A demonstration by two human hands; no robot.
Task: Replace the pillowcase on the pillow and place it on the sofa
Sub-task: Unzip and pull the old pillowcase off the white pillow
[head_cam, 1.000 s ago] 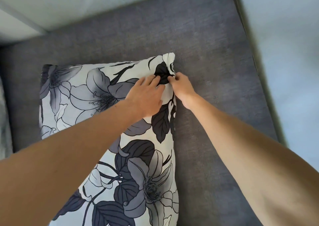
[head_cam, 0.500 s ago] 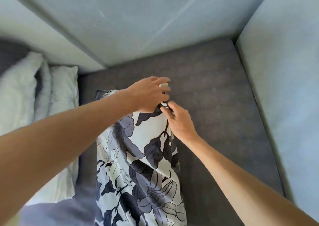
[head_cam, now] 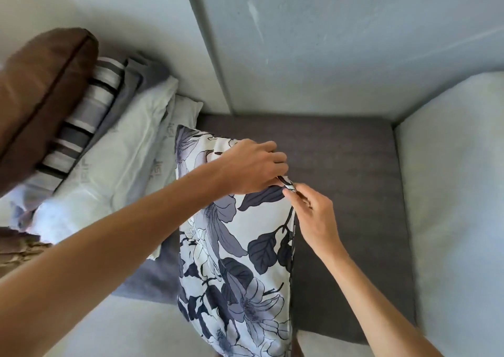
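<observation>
A pillow in a white pillowcase with grey and black flowers lies lengthwise on the dark grey sofa seat. My left hand grips the far right corner of the pillowcase with curled fingers. My right hand pinches the same corner at the right side seam, just below the left hand's fingertips. What the fingers hold exactly at the seam is too small to tell.
To the left a white pillow leans with a striped pillow, grey cloth and a brown cushion stacked behind it. A pale backrest rises behind the seat and a pale armrest bounds it on the right.
My view has tilted up and back, bringing the stacked pillows and backrest into sight. Both hands have stayed at the pillowcase's far right corner, the right hand now slightly below the left.
</observation>
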